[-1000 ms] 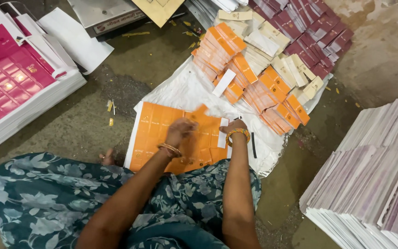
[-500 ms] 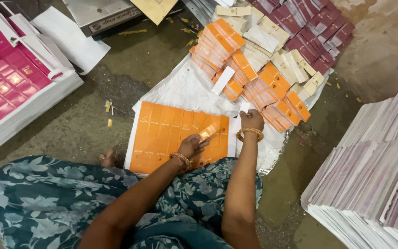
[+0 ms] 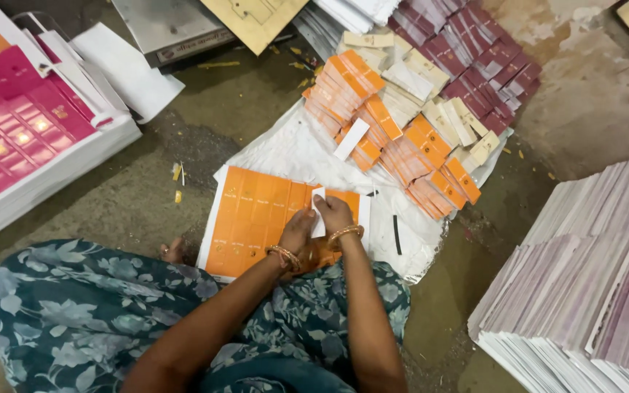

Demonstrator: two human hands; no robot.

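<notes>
Orange printed sheet (image 3: 256,218) under the left hand (image 3: 298,231); right hand (image 3: 333,213) grip pinches a white paper slip (image 3: 318,212).

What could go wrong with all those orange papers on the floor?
The orange sheet lies on thin white paper over a gritty floor, so it might pick up dirt or crease under the left hand and right hand. The small white strip between the fingers looks flimsy and could bend. The leaning orange bundles nearby might slide over and get mixed up.
</notes>
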